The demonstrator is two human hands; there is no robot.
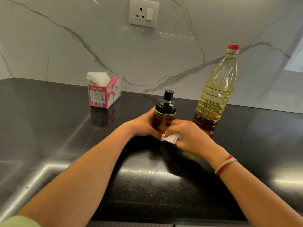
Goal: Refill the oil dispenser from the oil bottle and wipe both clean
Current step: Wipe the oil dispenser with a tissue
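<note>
Two hands are closed together on the oil dispenser (164, 115), which is held upright over the middle of the black counter (49, 131). Its black lid and narrow black top cap are in place, and dark amber oil is seen through the glass body. Its base is hidden by the hands, so whether it rests on the counter cannot be told. The left side of the dispenser is gripped by the left hand (144, 126), with the fingers curled round the glass below the lid. A folded white tissue (171, 138) is pinched in the right hand (190, 136) and is pressed against the lower right side of the dispenser. Red and pale threads (225, 164) are worn on the right wrist.

Just to the right of the dispenser, and slightly behind it, the oil bottle (216, 95) is stood upright, with its red cap (233, 47) on. It is filled with yellow oil to somewhat above its middle. Its foot is partly covered by the right hand; whether the two touch cannot be told.

Well to the left of the dispenser and farther back, a pink and white tissue box (105, 94) is set near the marble wall (65, 46), and white tissues are seen rising from its open top. High behind the dispenser, a white socket (144, 13) is mounted on that wall.
</note>
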